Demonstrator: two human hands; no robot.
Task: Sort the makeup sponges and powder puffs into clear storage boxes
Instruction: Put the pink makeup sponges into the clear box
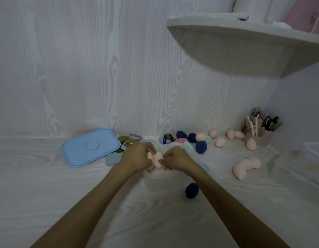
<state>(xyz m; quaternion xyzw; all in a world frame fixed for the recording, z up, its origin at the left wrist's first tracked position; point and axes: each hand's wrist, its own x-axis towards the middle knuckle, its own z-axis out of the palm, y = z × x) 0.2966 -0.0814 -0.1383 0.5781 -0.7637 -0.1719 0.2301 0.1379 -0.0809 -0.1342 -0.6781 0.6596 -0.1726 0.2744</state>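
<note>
Nearby, blue lid (90,147) (navy sponge (191,190) closer)

- No text, brand, number or sign could be read anywhere in the view.
- A small dark tag (165,138) on a blue powder puff (162,139) near the back wall carried tiny pale marks, too small and blurred to make out as letters.
- The light blue lid (89,147) on the tabletop (48,185) bore only a raised round ring at its middle, with no lettering that could be seen.
- The tools standing in the pink holder (260,135) at the right showed no legible printing on their handles.
</note>
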